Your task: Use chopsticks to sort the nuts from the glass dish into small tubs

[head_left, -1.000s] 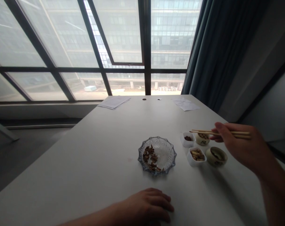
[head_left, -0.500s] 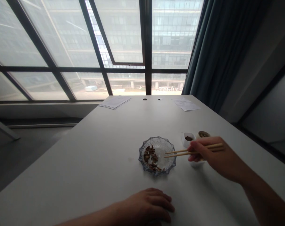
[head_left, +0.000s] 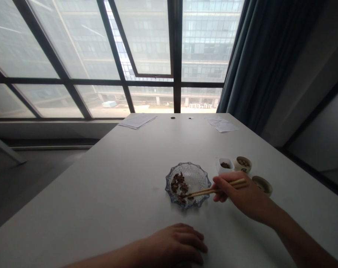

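My right hand (head_left: 238,195) holds a pair of wooden chopsticks (head_left: 206,191), and their tips reach over the rim of a scalloped cut-glass dish (head_left: 196,179) to the brown pieces (head_left: 179,185) lying in it. I cannot tell whether the tips grip a piece. My left hand (head_left: 176,243) rests flat on the white table (head_left: 115,186) near its front edge, holding nothing. Beyond the dish sit a white square dish of dark brown bits (head_left: 224,165) and a small ceramic cup of nuts (head_left: 242,163). A second ceramic cup (head_left: 262,185) stands just past my right hand.
Loose papers (head_left: 137,121) lie at the table's far edge, with another sheet (head_left: 222,124) to the right. Behind them is a large window (head_left: 102,48), and a dark curtain (head_left: 258,56) hangs to the right. The table's left edge drops to a grey floor.
My right hand has moved left and nearer, bringing the chopstick tips from beside the bowls to the brown pieces in the glass dish. My left hand has not moved.
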Available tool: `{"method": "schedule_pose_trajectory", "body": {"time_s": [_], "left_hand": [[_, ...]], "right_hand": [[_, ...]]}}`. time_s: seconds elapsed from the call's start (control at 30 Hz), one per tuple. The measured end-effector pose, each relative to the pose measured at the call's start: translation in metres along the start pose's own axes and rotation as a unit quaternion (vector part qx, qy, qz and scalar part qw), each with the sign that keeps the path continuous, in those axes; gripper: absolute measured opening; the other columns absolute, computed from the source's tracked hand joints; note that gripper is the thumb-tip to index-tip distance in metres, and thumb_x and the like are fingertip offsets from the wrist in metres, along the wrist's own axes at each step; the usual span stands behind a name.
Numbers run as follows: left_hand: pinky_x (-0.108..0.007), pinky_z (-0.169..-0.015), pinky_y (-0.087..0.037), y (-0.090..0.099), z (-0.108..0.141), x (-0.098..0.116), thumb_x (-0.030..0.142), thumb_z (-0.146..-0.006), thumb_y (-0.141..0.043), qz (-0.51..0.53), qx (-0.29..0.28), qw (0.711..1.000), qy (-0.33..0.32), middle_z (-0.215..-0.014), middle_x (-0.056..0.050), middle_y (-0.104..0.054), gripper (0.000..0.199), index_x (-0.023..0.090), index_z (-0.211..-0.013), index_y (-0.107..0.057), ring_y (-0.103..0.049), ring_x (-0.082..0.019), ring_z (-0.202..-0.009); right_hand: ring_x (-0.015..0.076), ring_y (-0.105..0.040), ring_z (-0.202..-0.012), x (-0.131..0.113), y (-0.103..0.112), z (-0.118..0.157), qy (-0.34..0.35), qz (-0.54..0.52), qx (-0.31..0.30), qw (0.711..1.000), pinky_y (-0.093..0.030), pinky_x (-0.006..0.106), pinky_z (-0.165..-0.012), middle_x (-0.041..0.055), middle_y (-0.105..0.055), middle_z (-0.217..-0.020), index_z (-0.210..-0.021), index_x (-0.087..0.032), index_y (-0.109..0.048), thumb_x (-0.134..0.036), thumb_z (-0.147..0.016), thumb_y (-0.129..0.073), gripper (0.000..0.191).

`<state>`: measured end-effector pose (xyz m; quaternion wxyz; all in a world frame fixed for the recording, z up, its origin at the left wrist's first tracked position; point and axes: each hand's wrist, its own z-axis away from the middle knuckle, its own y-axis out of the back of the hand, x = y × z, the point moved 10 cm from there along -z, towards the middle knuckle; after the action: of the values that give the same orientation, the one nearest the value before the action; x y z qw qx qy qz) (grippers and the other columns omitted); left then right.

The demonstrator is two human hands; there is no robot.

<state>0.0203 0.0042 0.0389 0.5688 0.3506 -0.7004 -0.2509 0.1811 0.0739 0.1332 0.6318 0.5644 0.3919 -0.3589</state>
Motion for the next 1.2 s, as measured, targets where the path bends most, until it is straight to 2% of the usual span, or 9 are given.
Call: {"method": "schedule_pose_trajectory", "body": {"time_s": [0.17,0.37,0.6,0.73,0.9,0.97,1.03,1.1,1.2], "left_hand": [[-0.037,-0.121,-0.044,0.000,0.000,0.000,0.028,-0.104,-0.055,0.000,-0.005,1.000,0.003,-0.136,-0.010,-0.071,0.025,0.021,-0.126,-0.065,-0.059,-0.025,-0.138],[-0.036,-0.121,-0.044,0.000,0.001,0.001,0.027,-0.105,-0.053,0.001,0.000,1.000,0.001,-0.136,-0.010,-0.071,0.026,0.021,-0.126,-0.066,-0.060,-0.024,-0.138],[-0.036,-0.120,-0.045,0.000,0.000,0.002,0.028,-0.104,-0.056,-0.009,-0.001,1.000,0.003,-0.135,-0.009,-0.072,0.024,0.021,-0.125,-0.066,-0.060,-0.024,-0.137],[-0.037,-0.120,-0.045,-0.001,0.000,0.000,0.027,-0.104,-0.057,-0.002,-0.005,1.000,0.004,-0.136,-0.009,-0.071,0.025,0.023,-0.126,-0.066,-0.060,-0.025,-0.138],[-0.036,-0.120,-0.045,-0.001,0.001,0.000,0.027,-0.104,-0.055,-0.007,0.000,1.000,0.002,-0.136,-0.009,-0.071,0.025,0.021,-0.125,-0.066,-0.060,-0.025,-0.138],[-0.036,-0.121,-0.044,-0.001,0.001,0.000,0.027,-0.104,-0.055,-0.008,0.000,1.000,0.003,-0.137,-0.009,-0.071,0.025,0.021,-0.126,-0.066,-0.060,-0.025,-0.139],[-0.036,-0.122,-0.043,-0.001,0.002,0.000,0.026,-0.103,-0.056,-0.007,-0.003,1.000,0.005,-0.138,-0.009,-0.070,0.026,0.021,-0.127,-0.065,-0.059,-0.025,-0.139],[-0.036,-0.122,-0.043,-0.002,0.002,-0.001,0.025,-0.103,-0.057,-0.004,-0.007,1.000,0.007,-0.138,-0.009,-0.070,0.027,0.021,-0.128,-0.065,-0.059,-0.024,-0.139],[-0.036,-0.122,-0.043,-0.002,0.002,0.000,0.024,-0.102,-0.059,-0.002,-0.007,1.000,0.006,-0.137,-0.009,-0.070,0.027,0.022,-0.128,-0.065,-0.059,-0.024,-0.139]], "right_hand": [[0.0214,-0.077,-0.076,-0.006,0.004,0.000,0.024,0.038,0.007,0.999,-0.055,0.028,-0.069,0.0065,-0.080,-0.078,-0.084,-0.017,-0.077,-0.058,-0.101,-0.059,0.048],[0.0227,-0.078,-0.076,-0.010,0.020,0.006,0.014,0.053,0.014,0.998,-0.057,0.029,-0.068,0.0070,-0.081,-0.080,-0.089,-0.019,-0.080,-0.057,-0.100,-0.062,0.043],[0.0191,-0.069,-0.068,-0.010,0.000,0.003,0.040,0.087,-0.047,0.994,-0.049,0.028,-0.062,0.0049,-0.076,-0.074,-0.082,-0.018,-0.076,-0.057,-0.103,-0.056,0.048],[0.0164,-0.062,-0.061,-0.009,-0.001,0.000,0.060,0.104,-0.015,0.993,-0.044,0.028,-0.059,0.0028,-0.070,-0.065,-0.076,-0.018,-0.072,-0.059,-0.106,-0.048,0.056],[0.0166,-0.063,-0.059,-0.008,0.004,0.001,0.059,0.080,0.011,0.995,-0.046,0.028,-0.058,0.0041,-0.072,-0.065,-0.079,-0.018,-0.076,-0.061,-0.105,-0.048,0.058],[0.0171,-0.065,-0.060,-0.010,0.017,0.003,0.055,0.073,0.039,0.995,-0.049,0.029,-0.058,0.0049,-0.073,-0.067,-0.081,-0.018,-0.078,-0.062,-0.104,-0.050,0.057],[0.0189,-0.068,-0.061,-0.013,0.042,0.008,0.048,0.049,0.095,0.993,-0.051,0.030,-0.057,0.0060,-0.075,-0.069,-0.084,-0.019,-0.079,-0.064,-0.102,-0.054,0.055],[0.0217,-0.071,-0.062,-0.017,0.074,0.017,0.044,0.029,0.179,0.982,-0.055,0.032,-0.057,0.0078,-0.076,-0.070,-0.086,-0.020,-0.080,-0.065,-0.099,-0.058,0.052],[0.0254,-0.074,-0.063,-0.024,0.120,0.035,0.045,0.033,0.321,0.945,-0.059,0.036,-0.059,0.0103,-0.077,-0.071,-0.085,-0.021,-0.079,-0.064,-0.094,-0.067,0.046]]}}
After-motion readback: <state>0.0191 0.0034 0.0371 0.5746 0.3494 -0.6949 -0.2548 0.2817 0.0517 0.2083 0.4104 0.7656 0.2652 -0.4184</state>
